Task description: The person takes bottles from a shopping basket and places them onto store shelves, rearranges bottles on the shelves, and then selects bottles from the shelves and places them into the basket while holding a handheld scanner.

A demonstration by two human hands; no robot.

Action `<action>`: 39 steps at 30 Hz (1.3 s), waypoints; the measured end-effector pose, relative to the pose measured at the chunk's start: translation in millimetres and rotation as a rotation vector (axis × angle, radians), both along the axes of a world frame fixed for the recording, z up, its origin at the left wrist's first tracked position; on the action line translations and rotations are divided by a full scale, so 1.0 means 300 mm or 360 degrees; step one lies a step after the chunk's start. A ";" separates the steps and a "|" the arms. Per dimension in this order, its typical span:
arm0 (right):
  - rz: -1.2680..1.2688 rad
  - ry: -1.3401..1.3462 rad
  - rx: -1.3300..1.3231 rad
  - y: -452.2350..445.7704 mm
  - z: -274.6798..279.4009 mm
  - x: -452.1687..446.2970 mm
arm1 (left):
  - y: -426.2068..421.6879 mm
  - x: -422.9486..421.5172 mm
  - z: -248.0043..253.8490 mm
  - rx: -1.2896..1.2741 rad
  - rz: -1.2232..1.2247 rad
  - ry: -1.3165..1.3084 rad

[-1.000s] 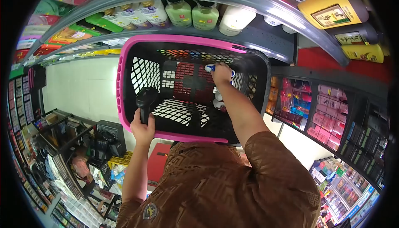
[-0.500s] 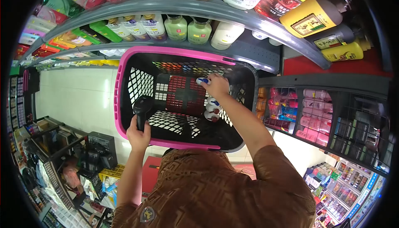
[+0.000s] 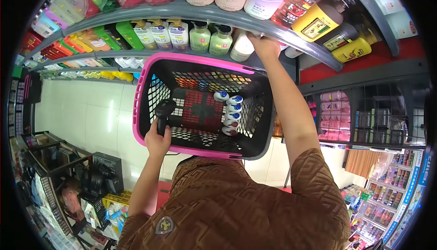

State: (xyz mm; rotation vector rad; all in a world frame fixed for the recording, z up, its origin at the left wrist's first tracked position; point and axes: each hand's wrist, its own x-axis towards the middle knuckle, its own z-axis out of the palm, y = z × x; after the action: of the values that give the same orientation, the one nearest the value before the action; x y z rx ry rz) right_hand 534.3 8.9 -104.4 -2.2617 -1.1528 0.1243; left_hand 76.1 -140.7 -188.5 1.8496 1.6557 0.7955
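Observation:
In my left hand (image 3: pixel 157 140) is a black handheld barcode scanner (image 3: pixel 165 109), upright over the near left side of a black mesh shopping basket (image 3: pixel 200 150) with a pink rim. My right hand (image 3: pixel 265 48) reaches past the basket to the shelf. Its fingers are at the upper right side of a white bottle (image 3: pixel 242 48). The shelf lip and the hand itself partly hide the fingertips, so their grip is unclear. Several white bottles with blue tops (image 3: pixel 233 107) stand in a row at the basket's right side. Another blue-topped bottle (image 3: pixel 221 96) stands beside them.
A curved grey shelf edge (image 3: pixel 200 12) runs above the basket. Green bottles (image 3: pixel 200 38) and white-and-purple pump bottles (image 3: pixel 159 35) line the lower shelf. Larger bottles, including a yellow pump bottle (image 3: pixel 316 22), stand above. Wire racks (image 3: pixel 337 109) hold pink packs at the right.
My right hand has let go of a blue-topped bottle in the basket and moved up to the shelf. My left hand still holds the barcode scanner. The view has shifted slightly.

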 end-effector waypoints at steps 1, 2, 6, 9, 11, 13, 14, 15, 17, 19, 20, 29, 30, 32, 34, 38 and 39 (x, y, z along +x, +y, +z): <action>0.0011 -0.0009 0.0013 -0.006 0.000 0.002 | -0.001 -0.001 -0.002 -0.0004 0.0008 -0.0009; -0.0034 0.0037 -0.0068 -0.024 -0.005 0.002 | -0.001 -0.004 -0.008 0.0006 0.0018 -0.0016; -0.0179 0.0172 -0.0140 -0.068 0.013 -0.029 | -0.004 -0.009 -0.013 0.0036 0.0002 -0.0022; -0.0139 0.0312 0.0183 -0.052 -0.063 0.001 | -0.002 -0.003 -0.010 0.0026 -0.0001 -0.0014; -0.0115 0.0433 0.0351 -0.056 -0.093 0.005 | -0.005 -0.009 -0.015 0.0017 0.0000 0.0004; -0.0131 0.0324 0.0582 -0.086 -0.080 -0.028 | -0.002 -0.010 -0.020 0.0013 -0.0005 -0.0005; -0.0125 0.0323 0.0581 -0.110 -0.071 -0.038 | -0.001 -0.013 -0.025 0.0012 0.0001 -0.0007; 0.0024 0.0360 0.0580 -0.142 -0.061 -0.045 | -0.003 -0.012 -0.020 0.0038 -0.0004 -0.0015; 0.0212 0.0517 0.0477 -0.155 -0.111 0.008 | -0.005 -0.010 -0.026 0.0060 0.0006 -0.0032; 0.0259 0.0506 0.0508 -0.191 -0.094 -0.005 | -0.002 -0.013 -0.033 0.0120 0.0008 0.0010; 0.0290 0.0503 0.0544 -0.218 -0.093 -0.017 | -0.004 -0.015 -0.036 0.0113 0.0014 0.0013; 0.0430 0.0224 0.0955 -0.539 0.208 -0.248 | -0.001 -0.013 -0.026 0.0071 -0.0011 0.0026; 0.0475 0.0226 0.0990 -0.581 0.236 -0.268 | -0.003 -0.014 -0.024 0.0052 -0.0017 0.0036; 0.0470 0.0204 0.0892 -0.626 0.252 -0.297 | -0.001 -0.009 -0.019 0.0031 -0.0016 -0.0001; 0.0429 0.0734 0.0697 -0.634 0.230 -0.360 | 0.000 -0.011 -0.017 0.0003 -0.0054 0.0031; 0.0395 0.1034 0.0241 -0.626 -0.151 -0.423 | 0.003 -0.004 -0.010 -0.0024 -0.0043 0.0022; 0.0357 0.1065 0.0027 -0.627 -0.217 -0.449 | 0.002 -0.007 -0.012 -0.0037 -0.0027 0.0016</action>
State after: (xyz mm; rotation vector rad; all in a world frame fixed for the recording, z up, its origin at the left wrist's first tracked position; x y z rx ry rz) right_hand 399.4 -179.1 -169.3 -1.8346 -1.0110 0.8802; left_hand 74.1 -140.1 -192.2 1.8519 1.6466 0.7581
